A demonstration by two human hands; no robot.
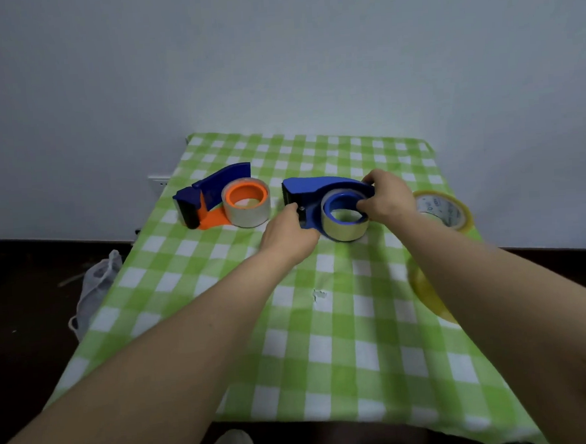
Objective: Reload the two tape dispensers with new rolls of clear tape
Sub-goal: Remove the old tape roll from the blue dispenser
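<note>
Head view: both bare forearms reach forward over a table covered with a green-and-white checked cloth (326, 340).

Between the hands lies an all-blue plastic tape dispenser (320, 185), on its side, with a clear tape roll (340, 231) on its blue hub. The left hand (290, 234) grips the dispenser's cutter end, fingers curled under and hidden; only the thumb side shows. The right hand (386, 199) holds the rear curve of the same dispenser, fingers wrapped over the back and one digit at the hub rim. Which digit, cannot tell.

Left of the left hand, well apart from it, lies a blue-and-orange plastic tape dispenser (214, 185) with a second clear tape roll (250, 216) on its orange hub.

Just beyond the right wrist is a yellowish tape roll with a printed core (445, 209), its near edge cut off by the forearm. Under the right forearm a second yellowish roll (426, 296) is mostly hidden and blurred.

Far left of the left forearm, off the table, a white plastic bag (96, 285) sits on the dark floor, its contents unreadable.
</note>
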